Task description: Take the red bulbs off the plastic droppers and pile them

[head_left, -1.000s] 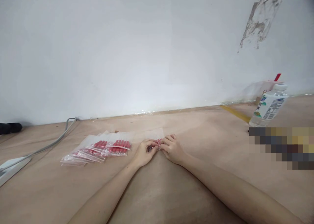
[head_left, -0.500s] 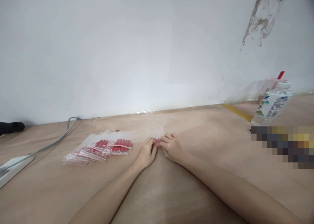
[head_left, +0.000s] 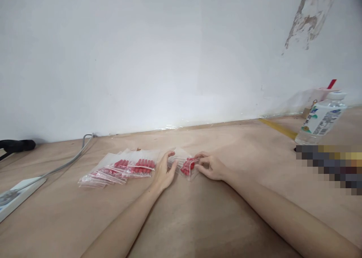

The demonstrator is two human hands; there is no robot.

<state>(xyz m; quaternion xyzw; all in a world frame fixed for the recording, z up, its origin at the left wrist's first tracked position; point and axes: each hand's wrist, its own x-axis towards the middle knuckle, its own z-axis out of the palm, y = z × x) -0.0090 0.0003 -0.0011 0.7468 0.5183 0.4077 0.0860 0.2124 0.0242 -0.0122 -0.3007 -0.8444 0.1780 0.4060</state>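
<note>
A small clear plastic bag [head_left: 185, 168] with several red, capsule-like pieces [head_left: 187, 166] in it is between my two hands, tilted over the table. My right hand [head_left: 210, 166] pinches the bag's right edge between thumb and fingers. At the bag's left side, my left hand [head_left: 165, 171] has its thumb and fingers apart; whether it touches the plastic I cannot tell. To the left of that hand lies an overlapping row of similar clear bags [head_left: 118, 168], also filled with red pieces.
A clear bottle [head_left: 322, 118] with a white label stands at the right, before a pink cup with a red straw [head_left: 331, 84]. A grey cable [head_left: 65, 163] runs to a white power strip [head_left: 25, 194] on the left. The wall [head_left: 169, 54] closes off the far side.
My hands have moved apart from each other. My left fingers have opened away from the bag, which now shows its red contents. The view has shifted slightly.
</note>
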